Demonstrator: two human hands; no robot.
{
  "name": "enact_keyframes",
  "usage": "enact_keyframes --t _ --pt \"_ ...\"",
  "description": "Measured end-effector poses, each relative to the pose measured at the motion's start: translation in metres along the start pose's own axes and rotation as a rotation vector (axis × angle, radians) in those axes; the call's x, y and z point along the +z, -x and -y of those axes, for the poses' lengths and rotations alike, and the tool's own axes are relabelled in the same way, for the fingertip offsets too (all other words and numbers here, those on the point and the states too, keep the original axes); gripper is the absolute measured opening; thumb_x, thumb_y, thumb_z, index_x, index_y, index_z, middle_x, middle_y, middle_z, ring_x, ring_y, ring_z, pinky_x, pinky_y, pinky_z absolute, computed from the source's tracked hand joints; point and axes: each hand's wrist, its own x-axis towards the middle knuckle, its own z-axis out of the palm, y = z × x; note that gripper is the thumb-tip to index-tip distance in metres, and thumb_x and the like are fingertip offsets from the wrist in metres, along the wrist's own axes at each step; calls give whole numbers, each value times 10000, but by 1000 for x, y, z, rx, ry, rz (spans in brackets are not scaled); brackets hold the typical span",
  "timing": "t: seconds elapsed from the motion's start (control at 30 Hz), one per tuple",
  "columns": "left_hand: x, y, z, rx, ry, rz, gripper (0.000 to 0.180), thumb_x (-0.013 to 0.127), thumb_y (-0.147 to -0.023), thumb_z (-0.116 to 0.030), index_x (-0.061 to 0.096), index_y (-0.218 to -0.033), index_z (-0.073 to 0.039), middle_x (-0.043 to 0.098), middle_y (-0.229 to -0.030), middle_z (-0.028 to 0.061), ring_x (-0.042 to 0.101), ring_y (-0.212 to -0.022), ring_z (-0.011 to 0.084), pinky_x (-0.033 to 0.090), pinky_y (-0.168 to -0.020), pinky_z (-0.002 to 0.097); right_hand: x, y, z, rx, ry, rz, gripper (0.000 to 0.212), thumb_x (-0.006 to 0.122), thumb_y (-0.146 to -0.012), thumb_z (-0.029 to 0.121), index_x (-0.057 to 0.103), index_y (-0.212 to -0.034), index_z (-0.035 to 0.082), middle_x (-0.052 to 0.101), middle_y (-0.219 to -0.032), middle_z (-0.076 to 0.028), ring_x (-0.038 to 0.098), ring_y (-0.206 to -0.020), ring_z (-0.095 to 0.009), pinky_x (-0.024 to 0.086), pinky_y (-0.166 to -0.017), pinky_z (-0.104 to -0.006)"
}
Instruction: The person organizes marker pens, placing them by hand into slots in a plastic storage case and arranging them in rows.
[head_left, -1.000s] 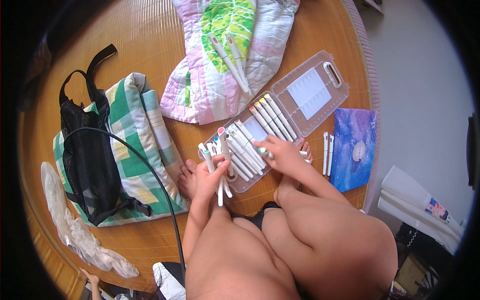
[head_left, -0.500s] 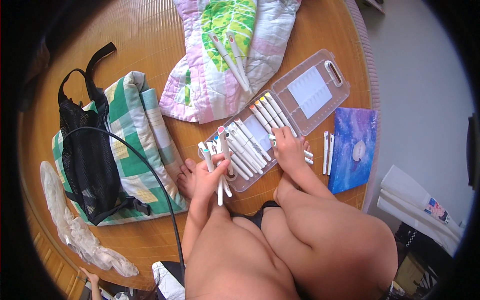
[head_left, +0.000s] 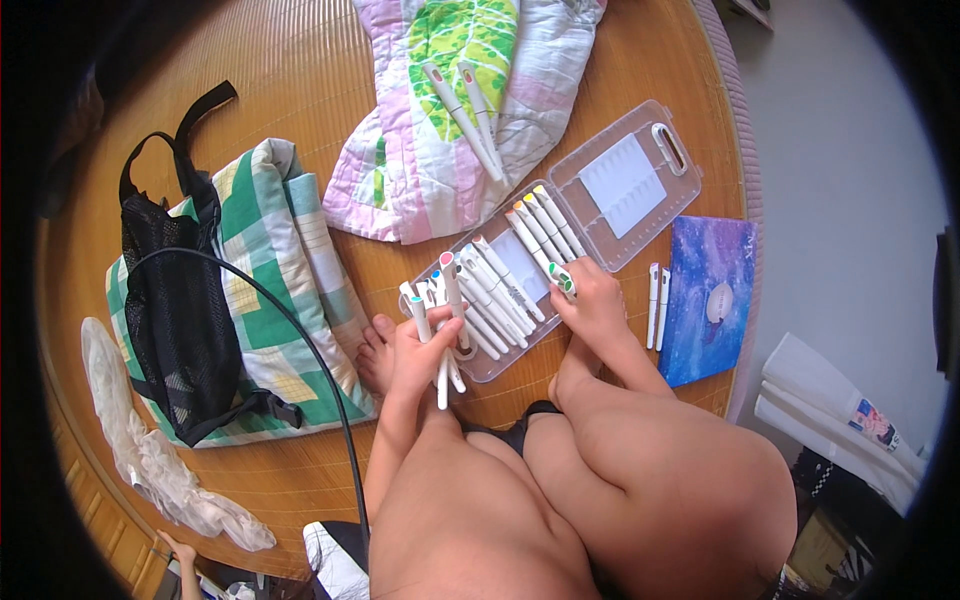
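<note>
My left hand (head_left: pixel 418 352) is closed round a bunch of white markers (head_left: pixel 446 372), their coloured ends fanning up by the left end of the clear plastic marker case (head_left: pixel 612 262). Over the case's near edge, my right hand (head_left: pixel 594 305) grips white markers with green ends (head_left: pixel 562 278); its fingers hide most of their length. In the case lie several white markers (head_left: pixel 490 290) in a slanting row. Beyond my right hand sit others with yellow and orange ends (head_left: pixel 545 222). The case's lid lies folded open to the far right, with a white sheet (head_left: pixel 615 185) inside.
Two markers (head_left: pixel 470 115) rest on a pink, white and green quilt (head_left: pixel 400 190). Two more (head_left: pixel 657 305) lie beside a blue-purple galaxy-patterned box or book (head_left: pixel 712 300). On the left, a black mesh bag (head_left: pixel 180 300) with a cable covers a folded green checked quilt (head_left: pixel 285 370).
My right hand has turned and shifted slightly right. The green ends of its markers now show above the fingers, and the white ends below no longer show. My left hand stays nearly still.
</note>
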Motion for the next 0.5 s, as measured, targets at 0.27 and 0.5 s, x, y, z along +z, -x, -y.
enact_keyframes --t 0.27,0.5 --pt "-1 -2 4 -8 -18 4 208 553 -738 -74 565 -931 4 514 -640 -21 422 -542 31 330 -480 153 1 4 6 -107 -146 -54 200 577 -631 57 524 -822 32 515 -756 -119 516 -653 -278 408 -547 -327" --pt "0 -2 3 -1 -4 0 210 553 -736 -70 563 -931 8 536 -684 -9 424 -548 31 336 -487 151 26 12 -4 -141 -84 110 508 570 -599 34 433 -1087 78 427 -737 -116 507 -609 -278 435 -534 -336"
